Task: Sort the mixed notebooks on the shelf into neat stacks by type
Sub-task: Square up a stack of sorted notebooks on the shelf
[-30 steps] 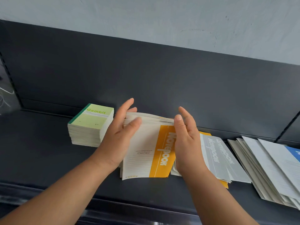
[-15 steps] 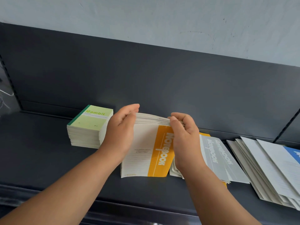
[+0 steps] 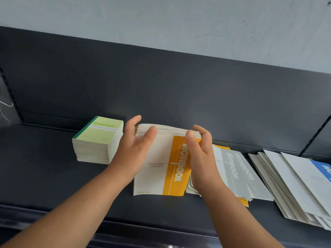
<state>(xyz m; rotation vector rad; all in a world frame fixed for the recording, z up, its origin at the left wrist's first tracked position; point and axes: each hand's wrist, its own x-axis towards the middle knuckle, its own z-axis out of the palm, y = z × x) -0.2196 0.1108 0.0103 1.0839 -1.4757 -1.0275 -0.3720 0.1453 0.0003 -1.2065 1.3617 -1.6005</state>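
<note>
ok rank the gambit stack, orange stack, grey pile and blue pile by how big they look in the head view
1. blue pile, fanned out and cut by the frame edge.
2-3. orange stack and grey pile: about alike, both partly covered.
4. gambit stack, though it sits farther back.

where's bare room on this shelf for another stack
Bare shelf lies left of the Gambit stack, plus a front strip before it. From the orange stack rightward it is crowded: grey notebooks and the fanned white pile sit close.
</note>
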